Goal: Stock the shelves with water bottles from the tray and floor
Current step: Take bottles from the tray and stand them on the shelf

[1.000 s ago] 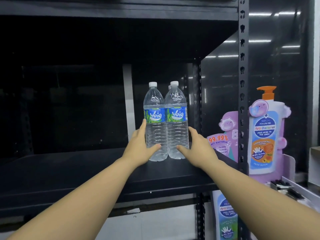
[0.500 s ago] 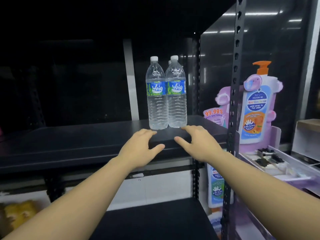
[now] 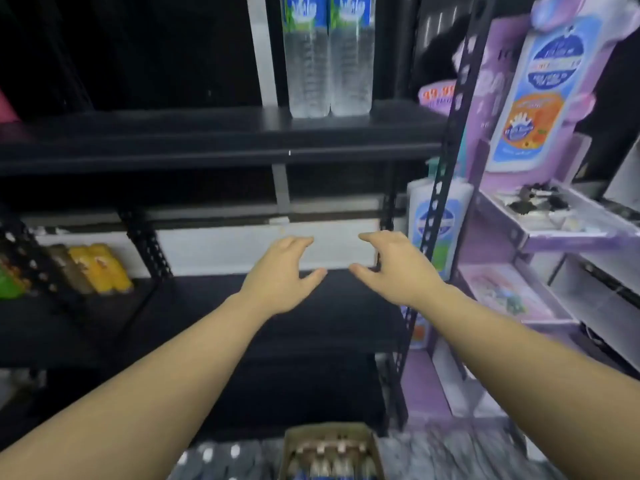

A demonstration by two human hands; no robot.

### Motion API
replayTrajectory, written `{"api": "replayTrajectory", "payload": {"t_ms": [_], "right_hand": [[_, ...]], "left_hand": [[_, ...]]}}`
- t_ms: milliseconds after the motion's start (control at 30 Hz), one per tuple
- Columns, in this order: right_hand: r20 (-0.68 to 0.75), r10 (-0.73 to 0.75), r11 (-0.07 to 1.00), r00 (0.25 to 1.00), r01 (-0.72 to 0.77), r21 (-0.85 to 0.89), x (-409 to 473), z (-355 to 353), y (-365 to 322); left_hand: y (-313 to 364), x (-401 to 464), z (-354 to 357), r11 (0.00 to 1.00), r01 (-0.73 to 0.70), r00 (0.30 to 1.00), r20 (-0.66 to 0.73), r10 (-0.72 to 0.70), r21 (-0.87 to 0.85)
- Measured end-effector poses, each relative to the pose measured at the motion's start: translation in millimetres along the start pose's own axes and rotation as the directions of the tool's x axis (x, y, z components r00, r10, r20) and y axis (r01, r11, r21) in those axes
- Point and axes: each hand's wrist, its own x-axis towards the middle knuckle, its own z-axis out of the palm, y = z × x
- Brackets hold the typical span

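Two clear water bottles (image 3: 329, 60) with blue and green labels stand side by side on the upper black shelf (image 3: 214, 147), tops cut off by the frame. My left hand (image 3: 282, 271) and my right hand (image 3: 389, 268) hover empty well below them, in front of the lower black shelf (image 3: 311, 317), fingers loosely spread and slightly curved, palms facing each other. At the bottom edge a cardboard tray (image 3: 332, 448) holds several bottles, and more white-capped bottles (image 3: 214, 459) lie blurred on the floor to its left.
A perforated black upright (image 3: 440, 188) bounds the shelves on the right. Beyond it stands a purple soap display (image 3: 540, 98) with a large pump-bottle cutout and small shelves. Yellow and green packages (image 3: 97, 268) sit at the left on the lower level.
Both hands have let go of the two bottles and dropped from the upper shelf to the lower one. My view has tilted down, bringing the tray and floor bottles into sight.
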Motion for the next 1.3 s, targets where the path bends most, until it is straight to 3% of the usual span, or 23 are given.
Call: {"api": "replayTrajectory", "payload": {"t_ms": [267,567,1000,1300], "right_hand": [[0.275,0.195,0.975,0.941,-0.215,0.045,-68.3,130.8,41.7],[0.498,0.418,0.865,0.76,-0.5,0.037,-145.5,271.9,56.1],[0.638,0.549,0.701,0.541,-0.713,0.001,-224.1,483.4,136.3],[0.677,0.533,0.683,0.507,-0.731,0.009,-229.5,686.6,229.8]], "left_hand": [[-61.2,-73.8,121.3,0.978,0.195,0.946,0.277,-0.167,-0.078],[-150.4,-145.0,257.1,0.915,0.375,0.804,0.543,-0.242,-0.148],[-238.4,-223.7,480.4,0.798,0.599,0.566,0.738,-0.367,-0.063],[-301.3,-221.2,687.2,0.712,0.702,0.518,0.705,-0.483,-0.028]]}}
